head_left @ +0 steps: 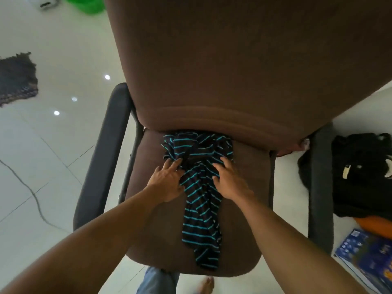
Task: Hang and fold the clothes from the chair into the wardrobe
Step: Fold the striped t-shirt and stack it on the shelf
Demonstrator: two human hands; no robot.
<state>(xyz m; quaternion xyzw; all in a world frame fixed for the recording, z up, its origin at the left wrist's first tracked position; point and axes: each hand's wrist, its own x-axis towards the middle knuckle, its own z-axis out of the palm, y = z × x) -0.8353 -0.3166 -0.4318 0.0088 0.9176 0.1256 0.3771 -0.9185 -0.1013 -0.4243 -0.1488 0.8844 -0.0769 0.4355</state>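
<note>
- Shirt [201,200], striped, lies crumpled on the chair [250,198] seat, under the fingertips.
- Left hand [167,181]: fingers [174,164] apart, touching its edge.
- Right hand [230,180]: fingers [223,164] apart, resting on it.

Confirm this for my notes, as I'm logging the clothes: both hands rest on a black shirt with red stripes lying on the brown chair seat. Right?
Not quite: the head view shows the stripes are teal, not red. The rest stands: the left hand and the right hand both rest on the black striped shirt lying on the brown chair seat.
</note>
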